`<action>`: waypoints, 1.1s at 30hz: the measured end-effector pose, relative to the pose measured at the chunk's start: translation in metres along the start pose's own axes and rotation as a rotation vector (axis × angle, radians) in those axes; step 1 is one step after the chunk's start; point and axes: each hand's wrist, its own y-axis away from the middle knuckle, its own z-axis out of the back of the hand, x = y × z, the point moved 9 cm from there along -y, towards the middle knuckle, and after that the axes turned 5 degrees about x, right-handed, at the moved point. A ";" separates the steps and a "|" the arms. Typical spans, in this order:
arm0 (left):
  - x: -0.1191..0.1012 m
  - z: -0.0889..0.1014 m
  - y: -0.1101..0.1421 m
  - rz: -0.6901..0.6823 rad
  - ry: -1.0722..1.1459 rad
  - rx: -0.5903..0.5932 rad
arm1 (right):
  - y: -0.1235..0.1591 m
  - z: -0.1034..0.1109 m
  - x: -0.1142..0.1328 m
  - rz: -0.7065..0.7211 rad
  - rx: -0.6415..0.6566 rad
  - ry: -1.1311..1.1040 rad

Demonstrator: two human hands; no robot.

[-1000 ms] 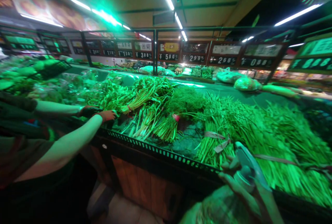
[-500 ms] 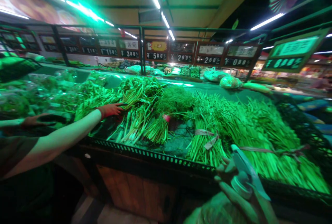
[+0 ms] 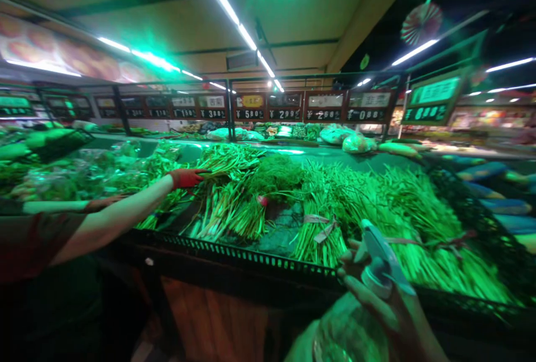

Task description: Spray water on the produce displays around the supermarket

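Note:
At the lower right, my right hand is closed around the neck of a clear spray bottle, below its pale trigger head. The bottle is in front of the display's black slotted edge. Just beyond it lie tied bundles of long green stalks, held with a pale band. My left hand is out of view. On the left, a co-worker's red-gloved hand reaches onto loose leafy greens. That person's other hand is partly hidden behind the forearm.
Feathery greens and a short tied bunch lie mid-display. Bagged vegetables fill the left side. The black slotted edge runs along the front. Price signs hang from a rail behind. The co-worker's body takes up the left.
My view has tilted upward, so the display and signs sit lower. My right hand still holds the spray bottle. The co-worker's gloved hand stays at the greens; their other hand is now more hidden.

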 end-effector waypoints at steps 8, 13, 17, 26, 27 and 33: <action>-0.070 -0.033 0.011 -0.153 -0.020 0.088 | 0.006 0.043 0.019 0.075 -0.001 0.128; -0.087 -0.015 0.032 -0.231 -0.060 0.084 | 0.012 0.071 0.025 0.099 0.031 0.219; -0.081 -0.025 0.058 -0.209 -0.130 0.126 | 0.018 0.090 0.031 0.123 -0.010 0.278; -0.035 -0.185 0.058 -0.093 -0.182 0.296 | 0.032 0.146 0.017 0.044 -0.231 0.120; -0.017 -0.211 0.046 -0.075 -0.179 0.303 | 0.032 0.152 0.018 0.051 -0.250 0.134; 0.128 -0.354 -0.039 0.020 -0.178 0.374 | 0.030 0.182 0.016 0.048 -0.287 0.022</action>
